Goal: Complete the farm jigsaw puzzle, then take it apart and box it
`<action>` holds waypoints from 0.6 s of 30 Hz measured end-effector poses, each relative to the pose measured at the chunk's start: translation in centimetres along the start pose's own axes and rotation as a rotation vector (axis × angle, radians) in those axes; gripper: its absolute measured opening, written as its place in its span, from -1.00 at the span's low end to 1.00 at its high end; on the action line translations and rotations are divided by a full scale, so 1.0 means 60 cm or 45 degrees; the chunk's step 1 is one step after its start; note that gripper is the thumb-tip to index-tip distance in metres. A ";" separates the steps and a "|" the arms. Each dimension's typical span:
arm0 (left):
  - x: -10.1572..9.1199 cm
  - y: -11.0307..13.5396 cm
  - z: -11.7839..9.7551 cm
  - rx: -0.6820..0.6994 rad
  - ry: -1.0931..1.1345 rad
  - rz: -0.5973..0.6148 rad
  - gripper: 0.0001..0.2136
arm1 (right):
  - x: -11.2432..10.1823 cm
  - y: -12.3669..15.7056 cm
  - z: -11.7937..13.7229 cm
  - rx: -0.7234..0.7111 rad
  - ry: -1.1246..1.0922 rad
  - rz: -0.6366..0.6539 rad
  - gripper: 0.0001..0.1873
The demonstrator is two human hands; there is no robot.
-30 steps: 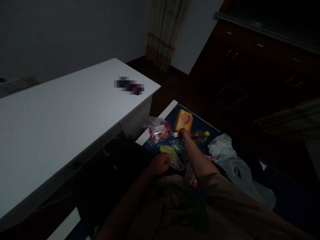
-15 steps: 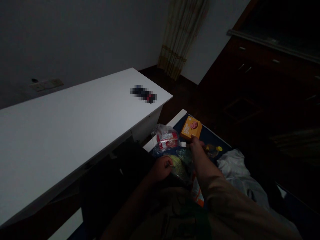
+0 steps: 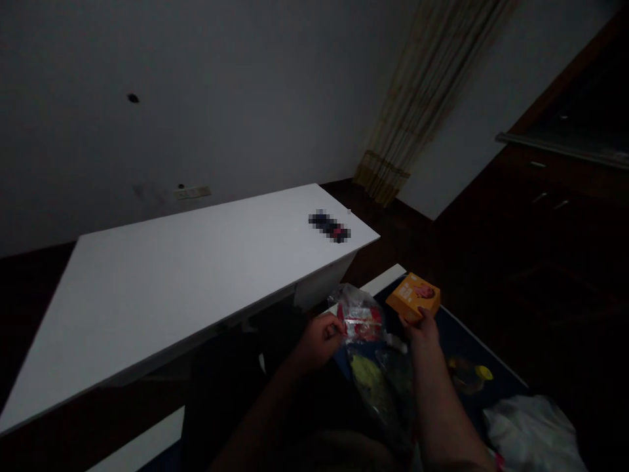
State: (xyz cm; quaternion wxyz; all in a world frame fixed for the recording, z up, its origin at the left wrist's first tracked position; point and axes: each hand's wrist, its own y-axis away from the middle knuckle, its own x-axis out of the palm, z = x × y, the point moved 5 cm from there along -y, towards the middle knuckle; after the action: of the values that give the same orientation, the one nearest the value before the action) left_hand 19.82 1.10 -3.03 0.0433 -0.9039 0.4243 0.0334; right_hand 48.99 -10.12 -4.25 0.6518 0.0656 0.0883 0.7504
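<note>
My right hand [image 3: 420,324] grips a small orange box [image 3: 417,295] by its near side, thumb on top. The box has white lettering and a pinkish picture, and it is tilted over the dark blue surface. My left hand [image 3: 322,336] is closed, its fingers curled against the edge of a clear plastic bag with a red package [image 3: 362,321] inside. Whether the fingers pinch anything is too dark to make out. Between my arms lie a clear bag of something yellow-green [image 3: 368,373] and a darker bag [image 3: 393,370]. A small white cap [image 3: 396,342] shows beside them.
A long white table [image 3: 196,262] stands to the left, bearing a pixelated dark object [image 3: 330,225]. Right of my forearm lie a bottle with a yellow cap [image 3: 484,372] and a white plastic bag [image 3: 533,426]. A curtain [image 3: 393,144] hangs at the back; dark cabinets [image 3: 531,196] stand right.
My right hand, earlier touching the box's near edge, now has it in its grip, tilted up. My left hand has moved from the yellow-green bag to the red package. The view has shifted.
</note>
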 end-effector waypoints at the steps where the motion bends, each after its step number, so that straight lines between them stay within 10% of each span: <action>1: -0.015 -0.001 -0.017 0.037 -0.010 -0.033 -0.83 | 0.002 0.000 0.004 0.020 -0.072 -0.057 -0.70; 5: -0.074 -0.002 -0.085 0.165 -0.101 -0.178 -0.84 | 0.035 0.021 0.065 -0.148 -0.435 -0.126 -0.48; 11: -0.142 0.022 -0.170 0.349 -0.364 -0.608 -0.50 | 0.200 0.211 0.167 -0.223 -0.519 0.658 -0.30; 18: -0.270 0.091 -0.176 0.343 -0.715 -1.085 -0.25 | 0.379 0.492 0.095 0.145 -0.505 1.317 -0.27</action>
State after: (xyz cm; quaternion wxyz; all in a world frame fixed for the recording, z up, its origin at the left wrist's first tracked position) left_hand 5.55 8.87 8.73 0.2808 -0.9389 -0.0082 0.1989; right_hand 18.45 8.68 7.39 0.1981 0.2755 -0.0393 0.9398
